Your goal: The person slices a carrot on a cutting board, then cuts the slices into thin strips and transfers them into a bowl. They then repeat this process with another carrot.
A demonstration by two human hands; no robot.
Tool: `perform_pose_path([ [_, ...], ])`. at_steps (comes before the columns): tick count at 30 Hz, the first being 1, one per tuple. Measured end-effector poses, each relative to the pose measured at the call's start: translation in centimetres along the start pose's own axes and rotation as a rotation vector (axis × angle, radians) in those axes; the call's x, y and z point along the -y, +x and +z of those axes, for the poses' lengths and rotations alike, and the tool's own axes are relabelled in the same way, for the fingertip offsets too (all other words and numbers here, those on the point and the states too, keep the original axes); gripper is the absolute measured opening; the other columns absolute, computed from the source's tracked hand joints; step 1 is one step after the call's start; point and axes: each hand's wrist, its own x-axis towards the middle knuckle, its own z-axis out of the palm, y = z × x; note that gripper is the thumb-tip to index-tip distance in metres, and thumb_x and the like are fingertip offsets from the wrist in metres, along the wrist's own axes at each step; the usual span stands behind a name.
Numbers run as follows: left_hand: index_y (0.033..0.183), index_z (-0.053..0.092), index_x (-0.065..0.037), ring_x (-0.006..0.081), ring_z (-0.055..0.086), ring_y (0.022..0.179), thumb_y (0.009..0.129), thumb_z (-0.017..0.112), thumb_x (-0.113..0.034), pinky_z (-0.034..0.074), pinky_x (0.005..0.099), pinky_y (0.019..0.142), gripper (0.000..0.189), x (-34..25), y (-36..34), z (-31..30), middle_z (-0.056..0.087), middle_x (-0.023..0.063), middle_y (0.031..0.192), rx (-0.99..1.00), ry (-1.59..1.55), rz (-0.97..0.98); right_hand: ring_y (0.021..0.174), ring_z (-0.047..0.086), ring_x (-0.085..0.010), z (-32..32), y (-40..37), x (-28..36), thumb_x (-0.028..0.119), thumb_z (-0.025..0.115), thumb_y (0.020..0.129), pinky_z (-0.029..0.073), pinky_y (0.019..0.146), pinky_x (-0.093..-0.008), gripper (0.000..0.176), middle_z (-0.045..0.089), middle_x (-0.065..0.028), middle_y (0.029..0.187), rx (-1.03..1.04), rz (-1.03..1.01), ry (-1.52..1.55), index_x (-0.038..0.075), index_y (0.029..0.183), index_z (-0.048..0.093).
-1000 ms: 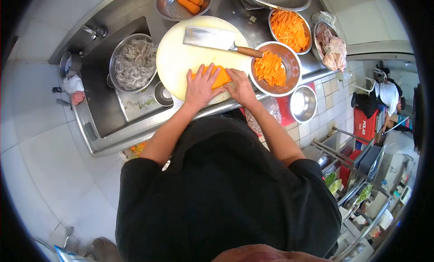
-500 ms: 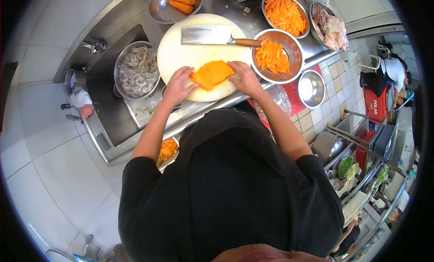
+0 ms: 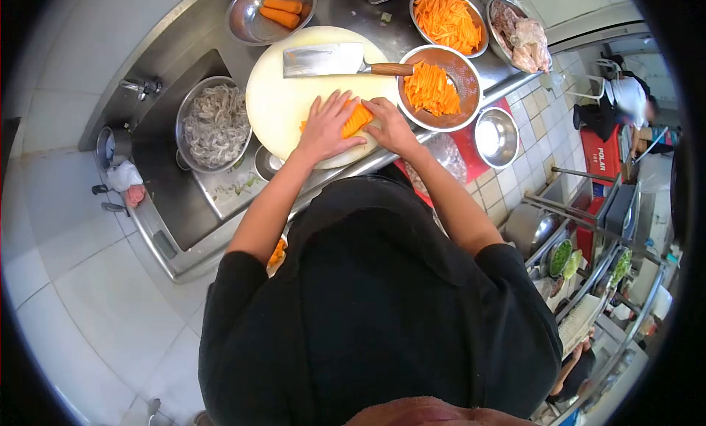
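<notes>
Sliced carrot [image 3: 358,120] lies in a row near the front of the round cutting board [image 3: 276,98]. Over its top my left hand [image 3: 329,126] rests flat with fingers stretched out, hiding much of it. My right hand [image 3: 391,129] is at the right end of the slices, its fingers extended and touching them. Behind both hands a cleaver [image 3: 323,60] lies flat across the board. Its wooden handle [image 3: 390,69] points right and reaches the rim of a colander [image 3: 471,84] holding carrot strips [image 3: 431,89].
Whole carrots sit in a metal bowl [image 3: 239,18] at the back left. Further right are a bowl of carrot strips [image 3: 448,21] and a bowl of raw meat [image 3: 526,40]. A pot of greyish strips [image 3: 215,124] stands in the sink [image 3: 165,198]. Another person [image 3: 625,98] is at far right.
My left hand has moved from the left end of the carrot slices onto their top and flattened. My right hand stays at the right end. The whole view has shifted slightly.
</notes>
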Motion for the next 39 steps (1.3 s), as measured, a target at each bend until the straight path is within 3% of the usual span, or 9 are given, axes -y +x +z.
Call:
perform_pose_path([
  [6, 0.158, 0.046, -0.010, 0.0371, 0.034, 0.156, 0.092, 0.063, -0.068, 0.027, 0.0643, 0.123, 0.090, 0.2, 0.7, 1.6, 0.041, 0.0155, 0.166, 0.200, 0.104, -0.170, 0.107, 0.062, -0.0392, 0.7, -0.5, 0.0, 0.010, 0.083, 0.079, 0.051, 0.096, -0.0464, 0.053, 0.065, -0.0203, 0.113, -0.064, -0.006, -0.042, -0.001, 0.129, 0.070],
  [12, 0.160, 0.042, -0.011, 0.0400, 0.030, 0.157, 0.096, 0.058, -0.070, 0.026, 0.0661, 0.123, 0.089, -1.5, 0.0, 1.0, 0.038, 0.0160, 0.168, 0.134, 0.195, -0.217, 0.113, 0.061, -0.0374, 1.2, -1.0, -0.3, 0.010, 0.081, 0.082, 0.051, 0.100, -0.0438, 0.056, 0.064, -0.0192, 0.117, -0.042, -0.010, -0.105, 0.000, 0.135, 0.067],
  [15, 0.163, 0.036, -0.010, 0.0404, 0.024, 0.159, 0.097, 0.058, -0.068, 0.020, 0.0670, 0.124, 0.091, 0.3, -0.2, 2.1, 0.035, 0.0182, 0.169, 0.050, 0.013, -0.209, 0.113, 0.061, -0.0374, 1.0, -0.8, -0.2, 0.011, 0.081, 0.083, 0.051, 0.100, -0.0435, 0.056, 0.065, -0.0192, 0.117, -0.044, -0.010, -0.060, 0.000, 0.136, 0.066],
  [18, 0.159, 0.044, -0.008, 0.0369, 0.041, 0.151, 0.099, 0.067, -0.050, 0.033, 0.0565, 0.122, 0.077, 4.5, -0.3, 0.5, 0.046, 0.0200, 0.161, -0.197, -0.585, -0.323, 0.108, 0.064, -0.0379, 0.0, -0.4, 0.3, 0.010, 0.079, 0.084, 0.052, 0.098, -0.0443, 0.054, 0.065, -0.0208, 0.114, 0.001, 0.019, -0.010, -0.002, 0.136, 0.065],
  [21, 0.144, 0.061, -0.003, 0.0289, 0.061, 0.130, 0.096, 0.076, -0.025, 0.048, 0.0416, 0.110, 0.056, 6.2, -2.2, -7.2, 0.063, 0.0181, 0.144, -0.316, -0.655, -0.421, 0.108, 0.065, -0.0379, -0.5, -0.4, 0.6, 0.009, 0.078, 0.084, 0.052, 0.098, -0.0442, 0.054, 0.066, -0.0208, 0.113, 0.035, 0.065, 0.039, -0.001, 0.135, 0.065],
  [24, 0.126, 0.073, -0.002, 0.0250, 0.068, 0.110, 0.089, 0.080, -0.010, 0.055, 0.0345, 0.095, 0.038, 6.9, -5.5, -7.9, 0.071, 0.0133, 0.124, -0.074, -0.500, -0.660, 0.109, 0.066, -0.0375, -0.3, -0.1, 0.0, 0.009, 0.078, 0.084, 0.053, 0.098, -0.0439, 0.053, 0.067, -0.0193, 0.114, 0.034, 0.052, 0.035, 0.000, 0.135, 0.066],
  [27, 0.119, 0.075, -0.005, 0.0230, 0.067, 0.112, 0.085, 0.081, -0.010, 0.054, 0.0362, 0.097, 0.034, 4.5, -7.5, -5.6, 0.071, 0.0092, 0.122, -0.010, -0.527, -0.619, 0.110, 0.066, -0.0376, -0.2, 0.1, 0.0, 0.009, 0.078, 0.084, 0.052, 0.099, -0.0437, 0.051, 0.067, -0.0192, 0.114, 0.053, 0.078, 0.020, 0.000, 0.134, 0.067],
  [30, 0.118, 0.075, -0.005, 0.0309, 0.066, 0.113, 0.084, 0.081, -0.014, 0.053, 0.0393, 0.100, 0.035, 3.8, -8.1, -3.7, 0.069, 0.0130, 0.119, -0.190, -0.357, -0.428, 0.110, 0.066, -0.0380, -0.4, -0.1, 0.4, 0.010, 0.078, 0.085, 0.052, 0.099, -0.0437, 0.050, 0.067, -0.0193, 0.115, 0.023, 0.072, 0.028, 0.001, 0.132, 0.068],
  [39, 0.115, 0.076, -0.004, 0.0327, 0.064, 0.118, 0.082, 0.082, -0.016, 0.050, 0.0400, 0.105, 0.036, 3.9, -7.1, -2.6, 0.069, 0.0130, 0.120, -0.209, -0.301, -0.378, 0.108, 0.065, -0.0395, -0.2, -0.2, 0.4, 0.010, 0.078, 0.084, 0.053, 0.098, -0.0448, 0.050, 0.067, -0.0206, 0.114, 0.008, 0.048, 0.023, 0.001, 0.132, 0.068],
])
